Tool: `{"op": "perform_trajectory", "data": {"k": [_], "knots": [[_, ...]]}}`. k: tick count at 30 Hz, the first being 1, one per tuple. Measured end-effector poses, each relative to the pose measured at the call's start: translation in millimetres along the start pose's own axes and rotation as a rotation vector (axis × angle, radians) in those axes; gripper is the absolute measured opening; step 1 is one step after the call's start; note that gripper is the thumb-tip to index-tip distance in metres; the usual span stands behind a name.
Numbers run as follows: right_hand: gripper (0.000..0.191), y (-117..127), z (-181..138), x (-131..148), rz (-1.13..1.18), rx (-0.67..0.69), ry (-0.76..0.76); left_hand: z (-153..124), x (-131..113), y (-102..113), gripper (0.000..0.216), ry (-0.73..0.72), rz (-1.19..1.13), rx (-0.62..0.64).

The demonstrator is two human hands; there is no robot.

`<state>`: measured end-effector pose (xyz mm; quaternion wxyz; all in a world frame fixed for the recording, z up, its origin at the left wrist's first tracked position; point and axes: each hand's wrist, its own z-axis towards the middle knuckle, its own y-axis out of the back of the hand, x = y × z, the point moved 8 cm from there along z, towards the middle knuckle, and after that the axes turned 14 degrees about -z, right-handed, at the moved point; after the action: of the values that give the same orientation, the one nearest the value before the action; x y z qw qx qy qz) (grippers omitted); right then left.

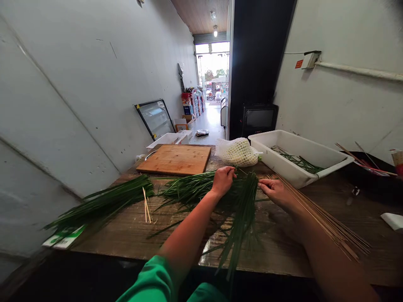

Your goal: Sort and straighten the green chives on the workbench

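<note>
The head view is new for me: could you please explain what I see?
No machine works here, but one person, bare-handed; the camera is worn on the head and looks forward and down. The right hand pinches the upper end of a bunch of long, thin green leaves. The left hand is beside it; whether it grips anything, I cannot tell. On the brown wooden table are a light-brown wooden board, thin brown sticks and a white plastic tub.
</note>
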<state>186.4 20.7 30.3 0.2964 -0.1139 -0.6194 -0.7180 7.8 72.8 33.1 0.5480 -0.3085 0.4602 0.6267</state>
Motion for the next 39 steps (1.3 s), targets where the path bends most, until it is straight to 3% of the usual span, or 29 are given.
{"op": "perform_trajectory", "data": {"k": [34,39], "knots": [[0.038,-2.8,-0.2,2.3,-0.020,-0.027,0.009,-5.6,-7.2,-9.3,0.021,-0.009,-0.018,0.041],[0.038,-1.5,1.0,4.3,-0.012,-0.053,0.007,-16.8,-22.0,-31.3,0.022,-0.152,0.062,0.209]]}}
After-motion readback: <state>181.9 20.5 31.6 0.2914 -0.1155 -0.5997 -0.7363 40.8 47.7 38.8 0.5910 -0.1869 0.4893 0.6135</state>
